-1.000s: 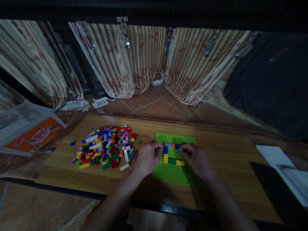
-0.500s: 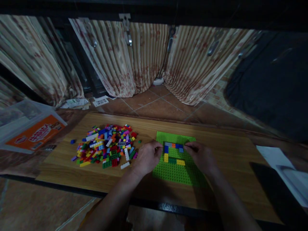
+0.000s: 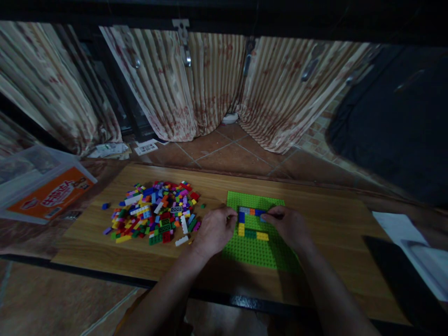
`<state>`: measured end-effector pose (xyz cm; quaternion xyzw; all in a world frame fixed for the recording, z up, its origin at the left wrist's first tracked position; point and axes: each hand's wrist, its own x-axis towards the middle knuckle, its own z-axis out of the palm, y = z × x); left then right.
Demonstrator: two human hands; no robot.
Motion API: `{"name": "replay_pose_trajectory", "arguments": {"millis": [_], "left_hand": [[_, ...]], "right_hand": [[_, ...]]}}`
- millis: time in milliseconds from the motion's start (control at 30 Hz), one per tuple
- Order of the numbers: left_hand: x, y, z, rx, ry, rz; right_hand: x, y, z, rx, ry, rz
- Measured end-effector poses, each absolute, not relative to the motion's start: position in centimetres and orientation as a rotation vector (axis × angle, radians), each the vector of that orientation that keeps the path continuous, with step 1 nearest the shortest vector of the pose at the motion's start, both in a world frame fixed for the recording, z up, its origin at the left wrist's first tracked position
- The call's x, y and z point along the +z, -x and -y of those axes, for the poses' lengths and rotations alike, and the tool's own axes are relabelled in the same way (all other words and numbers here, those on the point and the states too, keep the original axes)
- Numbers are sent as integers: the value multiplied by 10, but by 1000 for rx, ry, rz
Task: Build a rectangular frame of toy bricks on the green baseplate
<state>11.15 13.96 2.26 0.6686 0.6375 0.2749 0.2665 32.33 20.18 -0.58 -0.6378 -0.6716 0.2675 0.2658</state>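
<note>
A green studded baseplate (image 3: pixel 257 256) lies on the wooden table, carrying an open outline of toy bricks. Its top row runs from a grey brick (image 3: pixel 244 210) past an orange brick (image 3: pixel 252 212) to a dark blue brick (image 3: pixel 259 212). Down the left are a blue brick (image 3: pixel 241 217) and a yellow brick (image 3: pixel 241 229); green and yellow bricks form the bottom row. My right hand (image 3: pixel 289 226) pinches at the light blue brick (image 3: pixel 262 218) below the row's right end. At the plate's left edge is my left hand (image 3: pixel 215 228), fingertips together; whatever they hold is hidden.
A heap of mixed toy bricks (image 3: pixel 157 210) spreads over the table's left half. Beyond it stands a clear plastic box (image 3: pixel 66 161) with an orange label. A black flat object (image 3: pixel 395 275) and white paper (image 3: pixel 395 228) lie at the right edge. Striped curtains hang behind.
My right hand has moved slightly left, and its fingertips now partly cover the light blue brick. The left hand stays nearly where it was.
</note>
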Motion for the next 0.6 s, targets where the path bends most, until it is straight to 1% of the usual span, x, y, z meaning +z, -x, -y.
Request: {"name": "replay_pose_trajectory", "arguments": {"millis": [600], "left_hand": [[14, -120, -137, 741, -1843, -1716]], "right_hand": [[-2, -324, -207, 779, 1714, 1896]]}}
